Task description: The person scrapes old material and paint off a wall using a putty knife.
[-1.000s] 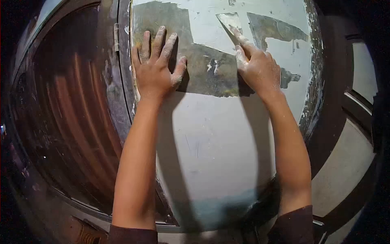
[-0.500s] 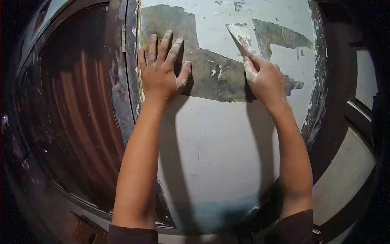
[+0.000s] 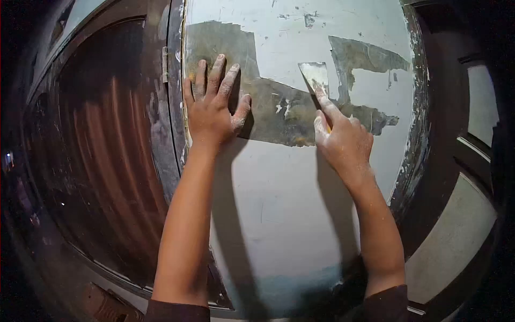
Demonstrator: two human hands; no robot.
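Note:
My right hand [image 3: 346, 137] is closed round the handle of a putty knife [image 3: 315, 75], its index finger stretched along the tool toward the blade. The wide metal blade points up and lies over the white wall panel [image 3: 289, 177], just above a bare grey-brown patch [image 3: 284, 115] with a ragged edge. White dust covers the fingers of both hands. At the left, my left hand [image 3: 214, 110] is spread flat against the bare patch, fingers apart and holding nothing. A second bare patch [image 3: 370, 56] shows to the right of the blade.
To the left, a dark wooden frame with a hinge [image 3: 165, 64] borders the panel, beside a dark opening with a reddish-brown curtain [image 3: 115, 155]. A scuffed dark post [image 3: 418, 96] runs down the right side. Farther right is a dark door with pale panels [image 3: 453, 239].
The putty knife and my right hand have moved down and slightly left across the wall. My left hand keeps its place on the patch, while the whole view has shifted a little upward.

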